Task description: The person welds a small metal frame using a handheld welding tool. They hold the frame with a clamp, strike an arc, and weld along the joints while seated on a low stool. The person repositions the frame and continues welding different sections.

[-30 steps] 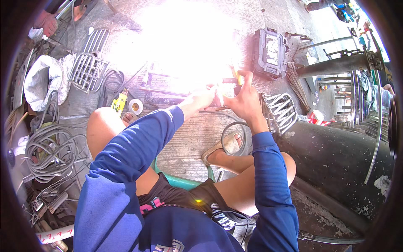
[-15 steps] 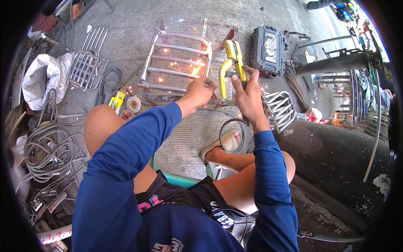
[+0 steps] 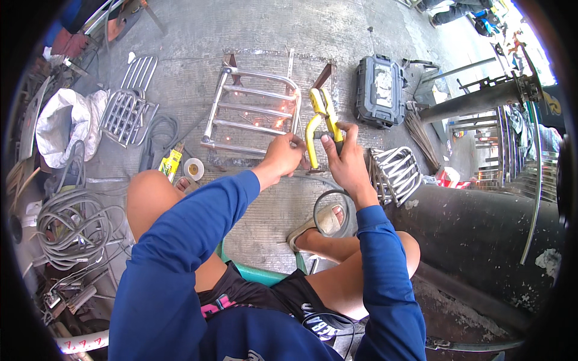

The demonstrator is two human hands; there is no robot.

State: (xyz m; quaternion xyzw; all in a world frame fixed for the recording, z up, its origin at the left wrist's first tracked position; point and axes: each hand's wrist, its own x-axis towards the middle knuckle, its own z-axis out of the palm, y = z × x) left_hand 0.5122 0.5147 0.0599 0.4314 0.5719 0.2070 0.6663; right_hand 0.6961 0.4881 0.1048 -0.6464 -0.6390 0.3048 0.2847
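Observation:
My right hand (image 3: 349, 162) grips the dark handle of a yellow welding electrode holder (image 3: 317, 102), whose curved yellow lever stands away from the handle. To its left, my left hand (image 3: 282, 157) is closed in a pinch at the near right corner of a shiny tubular metal frame (image 3: 253, 109); whatever the fingers hold is too small to make out. The frame has several crossbars and lies on a flat rectangular metal base on the concrete floor. Small orange glows dot the frame and the floor around it. A dark cable (image 3: 317, 207) loops below my right hand.
A black tool case (image 3: 380, 90) stands at right, above a bent-tube rack (image 3: 396, 174). A large dark pipe (image 3: 475, 240) lies lower right. On the left are a white sack (image 3: 60, 129), metal racks (image 3: 126, 117) and coiled cable (image 3: 75, 231). A tape roll (image 3: 194, 169) lies by my left knee.
The orange sparks on the frame have dimmed and thinned. In the picture, the frame and floor sit slightly lower. My right hand and the electrode holder have come closer to my left hand.

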